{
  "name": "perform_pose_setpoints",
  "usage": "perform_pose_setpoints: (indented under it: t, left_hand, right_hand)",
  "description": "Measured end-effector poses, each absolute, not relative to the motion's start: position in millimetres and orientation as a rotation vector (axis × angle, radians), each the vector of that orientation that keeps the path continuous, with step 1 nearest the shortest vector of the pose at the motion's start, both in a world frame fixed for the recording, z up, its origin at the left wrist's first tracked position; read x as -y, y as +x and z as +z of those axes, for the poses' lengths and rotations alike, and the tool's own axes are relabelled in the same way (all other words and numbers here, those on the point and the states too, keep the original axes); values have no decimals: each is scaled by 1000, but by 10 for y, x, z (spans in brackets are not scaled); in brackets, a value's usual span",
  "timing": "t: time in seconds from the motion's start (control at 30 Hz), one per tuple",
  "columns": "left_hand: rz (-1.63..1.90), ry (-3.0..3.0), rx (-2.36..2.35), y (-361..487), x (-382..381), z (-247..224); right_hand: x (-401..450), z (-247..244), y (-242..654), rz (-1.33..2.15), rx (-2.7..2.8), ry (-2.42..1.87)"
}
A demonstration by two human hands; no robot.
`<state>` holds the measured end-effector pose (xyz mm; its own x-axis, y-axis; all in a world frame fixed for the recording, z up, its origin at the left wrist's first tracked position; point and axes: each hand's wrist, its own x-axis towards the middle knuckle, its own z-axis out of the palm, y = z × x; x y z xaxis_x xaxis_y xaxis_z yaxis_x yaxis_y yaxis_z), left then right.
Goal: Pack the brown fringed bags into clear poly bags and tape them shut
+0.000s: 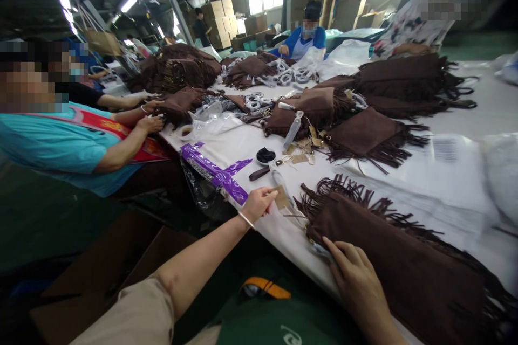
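A brown fringed bag (388,248) lies on the white table in front of me, its fringe pointing away. My right hand (358,275) grips its near left edge, fingers on top and the thumb out of sight. Clear plastic and small metal fittings show beside those fingertips. Left of the bag, my left hand (261,202) is closed in a pinch on a small brown paper tag (282,198). A thin string runs between the tag and the bag's corner. Just beyond, a dark wrist strap (259,173) and a small dish of black material (266,156) lie on the table.
More fringed bags (366,137) lie beyond, with loose tags (303,146) and plastic-wrapped straps (259,101). Purple tape (229,183) covers the table's left edge. A person in a turquoise shirt (76,145) works at left; others sit across. Cardboard boxes (101,275) stand below.
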<state>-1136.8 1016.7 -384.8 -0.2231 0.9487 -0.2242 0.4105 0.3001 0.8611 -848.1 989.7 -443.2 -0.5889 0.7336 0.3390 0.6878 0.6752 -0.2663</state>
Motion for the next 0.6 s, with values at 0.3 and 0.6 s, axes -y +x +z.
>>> perform_pose_setpoints:
  t: [0.3, 0.6]
  left_hand:
    - [704, 1863, -1398, -11158, -9026, -4041]
    - [803, 1893, -1454, -10951, -9227, -3852]
  right_hand:
    - [-9908, -4433, -8465, 189, 2469, -1128]
    - [-9834, -4341, -8390, 349, 2455, -1084]
